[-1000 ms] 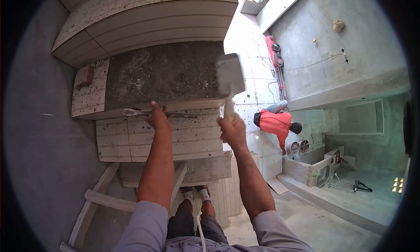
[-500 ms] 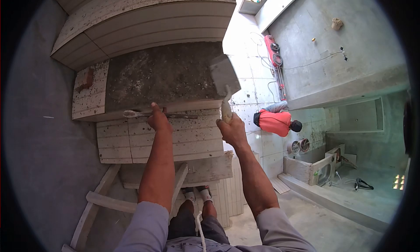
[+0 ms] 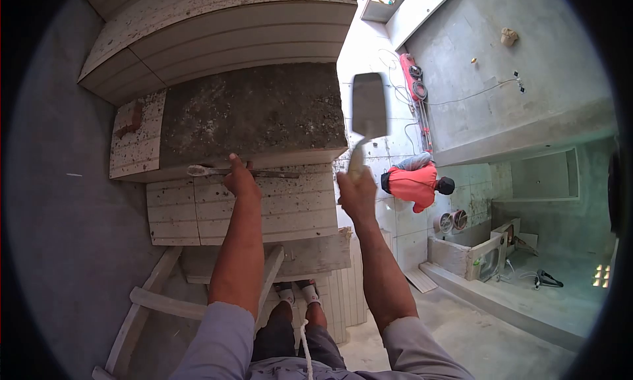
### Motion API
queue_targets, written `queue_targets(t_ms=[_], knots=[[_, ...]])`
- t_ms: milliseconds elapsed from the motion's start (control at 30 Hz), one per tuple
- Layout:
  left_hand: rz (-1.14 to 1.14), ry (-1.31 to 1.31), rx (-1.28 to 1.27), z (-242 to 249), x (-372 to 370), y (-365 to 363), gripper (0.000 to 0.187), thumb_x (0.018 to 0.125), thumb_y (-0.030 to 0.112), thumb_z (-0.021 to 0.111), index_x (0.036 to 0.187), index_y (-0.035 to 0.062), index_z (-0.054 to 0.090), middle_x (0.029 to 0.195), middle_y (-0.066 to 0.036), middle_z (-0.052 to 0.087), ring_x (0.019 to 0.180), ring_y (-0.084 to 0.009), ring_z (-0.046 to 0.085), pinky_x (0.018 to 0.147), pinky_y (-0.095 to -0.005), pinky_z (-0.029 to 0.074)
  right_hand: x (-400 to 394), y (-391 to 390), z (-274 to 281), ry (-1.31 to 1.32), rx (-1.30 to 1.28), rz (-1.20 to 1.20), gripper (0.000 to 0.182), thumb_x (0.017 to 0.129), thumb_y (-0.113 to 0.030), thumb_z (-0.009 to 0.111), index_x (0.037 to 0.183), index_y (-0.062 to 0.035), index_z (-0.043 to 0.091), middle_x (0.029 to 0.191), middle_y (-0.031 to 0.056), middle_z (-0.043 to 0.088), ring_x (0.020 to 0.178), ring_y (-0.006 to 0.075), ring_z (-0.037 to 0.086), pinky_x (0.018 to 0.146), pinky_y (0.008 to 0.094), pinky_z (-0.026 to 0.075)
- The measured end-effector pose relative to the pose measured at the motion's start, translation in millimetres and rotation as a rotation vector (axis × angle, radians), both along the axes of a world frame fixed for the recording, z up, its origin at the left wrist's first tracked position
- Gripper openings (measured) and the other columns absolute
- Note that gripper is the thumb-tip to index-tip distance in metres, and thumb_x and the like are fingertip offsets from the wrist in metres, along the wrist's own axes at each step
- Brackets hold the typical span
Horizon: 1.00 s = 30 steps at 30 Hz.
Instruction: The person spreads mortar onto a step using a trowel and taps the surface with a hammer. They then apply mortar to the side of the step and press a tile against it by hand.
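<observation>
My right hand (image 3: 359, 194) is closed round the pale handle of a flat, rectangular trowel (image 3: 370, 106), held blade-up just off the right end of the step. My left hand (image 3: 241, 179) is closed across a long, thin tool with a pale, rounded end (image 3: 198, 171); its dark shaft juts out to the right of the fingers. One finger points up against the front edge of the step. Dark, crumbly mortar (image 3: 250, 110) covers most of this step, with tile (image 3: 135, 149) at its left end.
A reddish-brown fragment (image 3: 135, 116) lies on the left tile. Tiled steps (image 3: 244, 30) rise beyond, and a wooden ladder (image 3: 165, 304) stands below left. On the lower floor a person in a red top (image 3: 412, 182) bends near two buckets (image 3: 452, 220); a red tile cutter (image 3: 415, 90) lies behind.
The trowel has moved right, off the mortar's right end, and its blade has turned more upright. My right hand has shifted slightly right. My left hand stays nearly still.
</observation>
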<state>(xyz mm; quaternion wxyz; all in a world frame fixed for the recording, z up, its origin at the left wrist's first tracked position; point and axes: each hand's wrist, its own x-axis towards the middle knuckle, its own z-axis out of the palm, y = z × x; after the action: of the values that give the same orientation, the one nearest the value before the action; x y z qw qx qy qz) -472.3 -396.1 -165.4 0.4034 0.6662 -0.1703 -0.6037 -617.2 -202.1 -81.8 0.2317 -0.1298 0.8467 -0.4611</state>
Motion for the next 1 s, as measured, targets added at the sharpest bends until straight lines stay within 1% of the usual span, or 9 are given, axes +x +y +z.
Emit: queue_targets(t_ms=[100,233,433,533,600,633,833,900,1000], knots=[[0.001,0.011,0.005,2.7,-0.5,0.1,0.048,0.093,0.04,0.058,0.117,-0.0003,0.05,0.112,-0.008,0.055,0.099,-0.0196,0.063,0.071,-0.0356,0.043,-4.1,-7.4,23.7,-0.265,0.196,0.266,0.037,0.076,-0.026,0.064,0.092,0.0064,0.055,0.077,0.0231,0.065,0.068,0.0329,0.066,0.064,0.0428,0.052],[-0.034,0.014,-0.028,-5.4,3.0,-2.8,0.05,0.093,0.041,0.057,0.119,-0.0014,0.049,0.115,-0.008,0.054,0.1,-0.0199,0.063,0.072,-0.0359,0.043,1.7,-10.5,46.8,-0.107,-0.031,-0.02,0.036,0.076,-0.026,0.063,0.093,0.0055,0.057,0.075,0.0212,0.065,0.063,0.0295,0.066,0.06,0.0406,0.052],[-0.059,0.051,-0.032,16.9,3.5,4.6,0.066,0.093,0.036,0.059,0.132,-0.0114,0.035,0.129,-0.019,0.045,0.106,-0.027,0.059,0.08,-0.0406,0.045,0.5,-8.9,12.9,-0.075,0.104,0.163,0.035,0.076,-0.024,0.063,0.093,0.0057,0.057,0.075,0.021,0.064,0.068,0.0298,0.066,0.063,0.0395,0.052],[-0.065,0.045,-0.022,15.6,2.0,3.8,0.064,0.093,0.037,0.059,0.13,-0.0106,0.038,0.126,-0.018,0.048,0.104,-0.0252,0.06,0.064,-0.0391,0.043,3.1,-14.2,49.5,-0.16,-0.047,-0.058,0.033,0.077,-0.024,0.062,0.086,0.007,0.054,0.072,0.0215,0.063,0.068,0.0301,0.066,0.063,0.042,0.051],[-0.081,0.023,-0.031,14.2,2.2,3.9,0.06,0.093,0.039,0.059,0.126,-0.009,0.043,0.119,-0.017,0.052,0.101,-0.0225,0.061,0.056,-0.0373,0.036,-1.2,-11.1,-2.6,0.319,0.018,0.283,0.034,0.077,-0.024,0.062,0.089,0.0065,0.054,0.073,0.0198,0.063,0.064,0.026,0.065,0.062,0.0395,0.052],[-0.088,0.027,-0.033,15.7,1.7,3.7,0.06,0.093,0.039,0.059,0.126,-0.009,0.043,0.119,-0.017,0.052,0.101,-0.0225,0.061,0.056,-0.0373,0.036,4.4,-15.8,24.4,-0.345,0.13,0.115,0.036,0.076,-0.027,0.062,0.09,0.0056,0.056,0.076,0.0214,0.064,0.064,0.03,0.065,0.063,0.0408,0.052],[-0.061,0.045,-0.022,14.7,1.9,0.8,0.057,0.093,0.04,0.058,0.122,-0.0079,0.046,0.11,-0.013,0.057,0.097,-0.02,0.064,0.053,-0.0316,0.033,-0.3,-9.8,28.3,-0.069,-0.008,-0.073,0.038,0.078,-0.028,0.061,0.089,0.0077,0.054,0.074,0.0216,0.064,0.066,0.0312,0.065,0.062,0.0433,0.051],[-0.059,0.039,0.029,13.9,1.5,1.9,0.039,0.094,0.041,0.056,0.107,0.0051,0.053,0.102,-0.004,0.057,0.099,-0.0197,0.064,0.066,-0.0342,0.04,-4.2,-9.8,8.5,-0.087,0.099,0.034,0.042,0.077,-0.03,0.062,0.092,0.0087,0.055,0.078,0.0243,0.065,0.07,0.0357,0.066,0.065,0.0443,0.052],[-0.058,0.056,-0.005,20.5,-0.2,2.8,0.057,0.093,0.04,0.057,0.121,-0.0076,0.045,0.113,-0.014,0.055,0.097,-0.0196,0.063,0.053,-0.0317,0.032,-13.3,-8.4,6.8,-0.124,0.218,0.282,0.043,0.076,-0.03,0.064,0.093,0.009,0.056,0.082,0.0282,0.064,0.077,0.0403,0.066,0.07,0.0441,0.052]])
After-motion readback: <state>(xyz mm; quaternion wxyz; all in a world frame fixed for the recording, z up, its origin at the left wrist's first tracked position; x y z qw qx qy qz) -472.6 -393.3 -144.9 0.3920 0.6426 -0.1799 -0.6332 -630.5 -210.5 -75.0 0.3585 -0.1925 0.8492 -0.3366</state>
